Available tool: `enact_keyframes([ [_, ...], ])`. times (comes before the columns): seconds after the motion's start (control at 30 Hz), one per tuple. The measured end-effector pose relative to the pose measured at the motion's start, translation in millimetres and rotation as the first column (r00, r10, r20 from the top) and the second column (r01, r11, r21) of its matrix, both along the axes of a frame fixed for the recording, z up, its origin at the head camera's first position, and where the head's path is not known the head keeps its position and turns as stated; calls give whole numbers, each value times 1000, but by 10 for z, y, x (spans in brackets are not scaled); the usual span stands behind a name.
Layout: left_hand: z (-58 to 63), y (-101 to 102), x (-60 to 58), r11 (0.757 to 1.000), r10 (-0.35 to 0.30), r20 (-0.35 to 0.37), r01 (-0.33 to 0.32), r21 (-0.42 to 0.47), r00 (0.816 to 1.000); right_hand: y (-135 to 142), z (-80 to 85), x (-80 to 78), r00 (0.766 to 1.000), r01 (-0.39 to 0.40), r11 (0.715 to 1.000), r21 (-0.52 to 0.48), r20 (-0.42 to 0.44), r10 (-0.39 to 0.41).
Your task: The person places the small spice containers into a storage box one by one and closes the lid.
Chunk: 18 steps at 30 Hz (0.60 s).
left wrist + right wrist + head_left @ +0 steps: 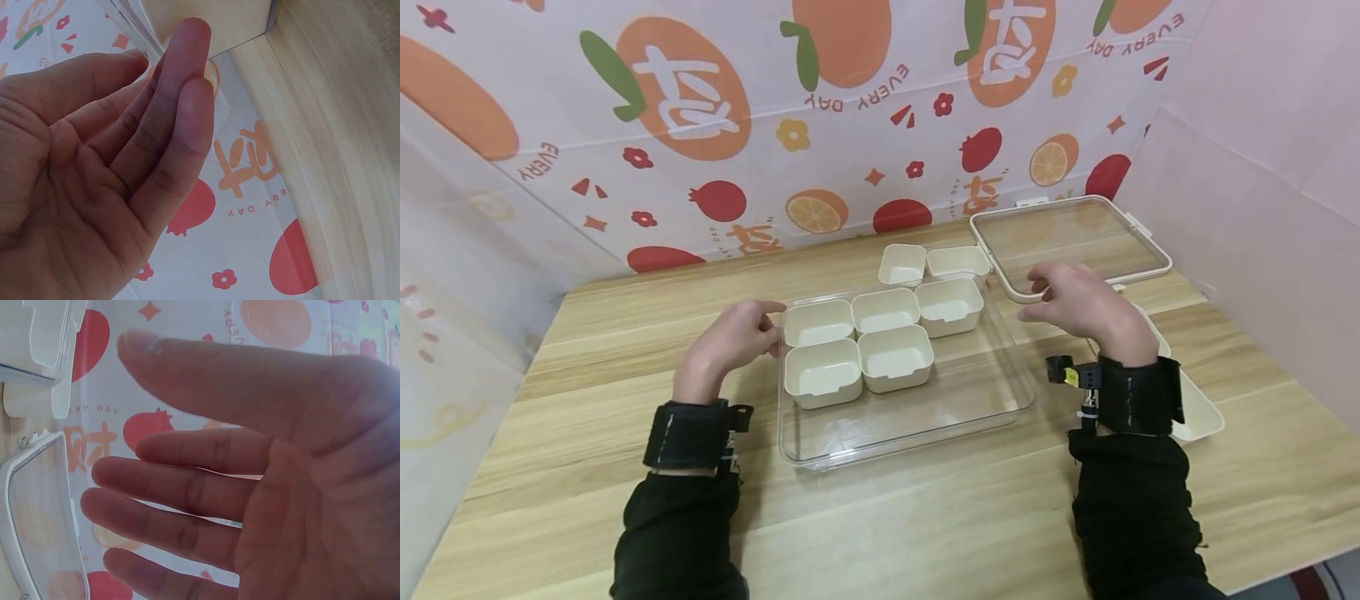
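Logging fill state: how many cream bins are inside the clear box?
5: back-left bin, back-middle bin, back-right bin, front-left bin and front-middle bin. None appears hidden inside the clear box.

Storage bins [897,360]: cream
Tray [973,379]: see-through
Lid [1075,237]: see-through, edged in off-white
Tabletop [880,517]: light brown wood grain
Backdrop cloth [865,154]: white, printed with orange fruit [842,37], green leaves [610,71], red pomegranates [721,201], yellow flowers [793,134]
Sleeves [1138,508]: black
Wrist straps [685,435]: black
Tag at right wrist [1071,377]: yellow
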<state>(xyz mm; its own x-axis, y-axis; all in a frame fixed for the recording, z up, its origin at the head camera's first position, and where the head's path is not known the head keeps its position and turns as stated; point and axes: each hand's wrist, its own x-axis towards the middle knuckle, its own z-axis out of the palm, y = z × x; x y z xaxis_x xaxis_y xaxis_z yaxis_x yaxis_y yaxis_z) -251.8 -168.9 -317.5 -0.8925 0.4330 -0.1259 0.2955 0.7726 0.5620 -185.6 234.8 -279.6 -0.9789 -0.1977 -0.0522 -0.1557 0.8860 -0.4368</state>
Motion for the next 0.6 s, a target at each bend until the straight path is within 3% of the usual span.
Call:
enact_keyframes([
  [0.2, 6, -4, 0, 1000, 2, 2, -2, 0, 1000, 118, -27, 17, 999, 32, 999, -5, -4, -32],
  [0.43, 9, 5, 1, 1000, -3, -4, 3, 0, 1000, 225, -67, 28, 993, 76, 997, 4, 91, -76],
  [0.6, 9, 1, 7, 1000, -2, -3, 2, -2, 1000, 387, -109, 54, 973, 157, 986, 56, 164, -164],
])
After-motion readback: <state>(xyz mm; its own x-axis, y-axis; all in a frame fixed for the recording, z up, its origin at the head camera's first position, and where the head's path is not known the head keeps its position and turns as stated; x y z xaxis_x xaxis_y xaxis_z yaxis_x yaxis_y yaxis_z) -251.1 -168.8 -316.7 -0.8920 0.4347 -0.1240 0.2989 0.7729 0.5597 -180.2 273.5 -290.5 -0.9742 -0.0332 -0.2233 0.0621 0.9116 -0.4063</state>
